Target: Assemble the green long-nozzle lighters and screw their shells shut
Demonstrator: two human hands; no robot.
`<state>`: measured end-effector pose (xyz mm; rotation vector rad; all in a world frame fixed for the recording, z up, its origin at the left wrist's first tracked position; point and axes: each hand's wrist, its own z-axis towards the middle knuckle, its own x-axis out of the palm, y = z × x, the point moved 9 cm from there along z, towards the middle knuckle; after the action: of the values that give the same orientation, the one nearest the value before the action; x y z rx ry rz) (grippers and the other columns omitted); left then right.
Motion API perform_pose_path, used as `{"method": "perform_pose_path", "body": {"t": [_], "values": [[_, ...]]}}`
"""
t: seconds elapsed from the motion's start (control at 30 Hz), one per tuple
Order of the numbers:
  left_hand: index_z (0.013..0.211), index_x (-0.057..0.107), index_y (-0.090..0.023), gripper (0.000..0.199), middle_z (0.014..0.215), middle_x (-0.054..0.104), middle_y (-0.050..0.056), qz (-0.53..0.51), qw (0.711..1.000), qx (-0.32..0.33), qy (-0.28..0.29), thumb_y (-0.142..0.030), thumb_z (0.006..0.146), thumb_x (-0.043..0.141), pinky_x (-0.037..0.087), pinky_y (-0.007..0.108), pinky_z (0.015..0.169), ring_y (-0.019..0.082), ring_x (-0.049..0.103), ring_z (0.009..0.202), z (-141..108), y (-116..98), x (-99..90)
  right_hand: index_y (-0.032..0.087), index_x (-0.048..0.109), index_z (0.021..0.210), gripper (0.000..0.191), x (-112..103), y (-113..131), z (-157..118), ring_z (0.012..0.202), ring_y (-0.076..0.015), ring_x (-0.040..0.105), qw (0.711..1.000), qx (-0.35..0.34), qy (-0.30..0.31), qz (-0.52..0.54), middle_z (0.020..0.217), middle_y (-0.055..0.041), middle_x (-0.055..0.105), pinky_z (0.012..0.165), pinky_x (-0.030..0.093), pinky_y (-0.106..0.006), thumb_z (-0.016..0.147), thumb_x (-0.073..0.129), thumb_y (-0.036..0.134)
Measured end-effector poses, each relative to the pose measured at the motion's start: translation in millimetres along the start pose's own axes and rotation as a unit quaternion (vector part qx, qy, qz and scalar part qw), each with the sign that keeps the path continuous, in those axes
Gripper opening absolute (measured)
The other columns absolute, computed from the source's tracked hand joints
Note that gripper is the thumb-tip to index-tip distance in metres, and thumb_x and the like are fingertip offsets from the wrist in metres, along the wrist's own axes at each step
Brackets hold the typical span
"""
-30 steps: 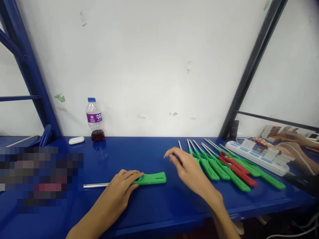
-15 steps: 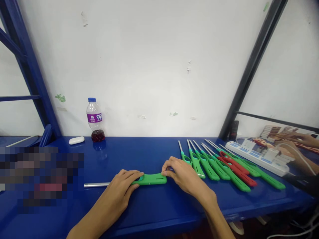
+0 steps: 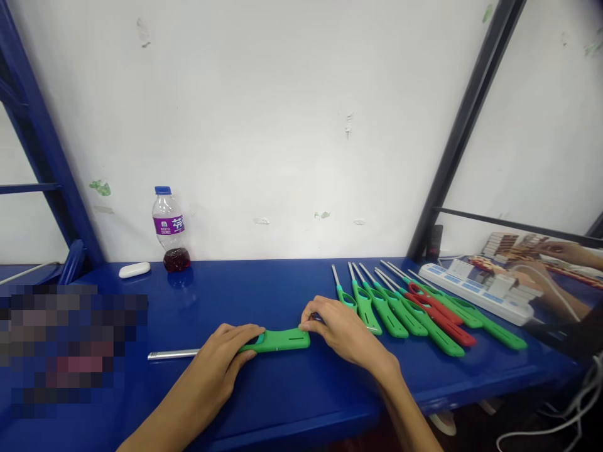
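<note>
A green long-nosed gas lighter (image 3: 285,339) lies lengthwise on the blue table, its metal barrel (image 3: 173,355) pointing left. My left hand (image 3: 223,361) is closed around its front part near the trigger opening and covers where barrel meets handle. At the handle's right end, my right hand (image 3: 346,329) is pinched, thumb and fingertips touching the end. Whatever may be between those fingers is hidden. A thin pale tip shows just beyond the right hand; I cannot make out what it belongs to.
Several green lighters (image 3: 390,314) and red ones (image 3: 450,323) lie fanned out at right. Behind them is a white power strip (image 3: 475,294). A drink bottle (image 3: 170,232) and a white case (image 3: 134,270) stand near the wall. Another person's hand (image 3: 565,251) is at far right.
The view has swung slightly to the right, so everything sits a little further left. Both hands keep their places on the lighter.
</note>
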<state>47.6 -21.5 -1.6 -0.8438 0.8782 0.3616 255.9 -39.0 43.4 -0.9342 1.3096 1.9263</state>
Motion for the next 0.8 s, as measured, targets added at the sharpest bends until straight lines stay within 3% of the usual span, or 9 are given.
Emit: {"method": "perform_pose_path", "body": {"t": [0.17, 0.37, 0.8], "values": [[0.127, 0.072, -0.027, 0.033, 0.121, 0.077, 0.004, -0.004, 1.0, -0.009, 0.005, -0.032, 0.102, 0.051, 0.056, 0.047, 0.104, 0.027, 0.068, 0.112, 1, -6, -3.4, 0.024, 0.068, 0.097, 0.015, -9, -1, 2, 0.093, -0.0192, 0.066, 0.999, 0.011, -0.032, 0.009, 0.1, 0.0001, 0.074, 0.08, 0.041, -0.029, 0.105, 0.057, 0.031], [0.128, 0.071, -0.029, 0.033, 0.122, 0.076, 0.003, -0.002, 1.0, -0.005, 0.005, -0.032, 0.104, 0.05, 0.056, 0.045, 0.103, 0.027, 0.067, 0.111, -1, -8, -3.3, 0.027, 0.076, 0.089, 0.007, -1, -6, -3, 0.09, -0.0218, 0.067, 1.0, 0.018, 0.016, 0.006, 0.094, -0.0005, 0.074, 0.076, 0.042, -0.029, 0.094, 0.072, 0.03], [0.132, 0.07, -0.03, 0.036, 0.122, 0.075, 0.004, -0.011, 1.0, 0.001, -0.021, -0.034, 0.105, 0.047, 0.054, 0.044, 0.102, 0.026, 0.065, 0.111, -3, 6, 3.0, 0.024, 0.073, 0.092, 0.012, 7, -9, 0, 0.096, -0.0212, 0.068, 1.0, 0.002, 0.03, 0.002, 0.099, -0.0006, 0.075, 0.086, 0.042, -0.03, 0.099, 0.065, 0.027]]}}
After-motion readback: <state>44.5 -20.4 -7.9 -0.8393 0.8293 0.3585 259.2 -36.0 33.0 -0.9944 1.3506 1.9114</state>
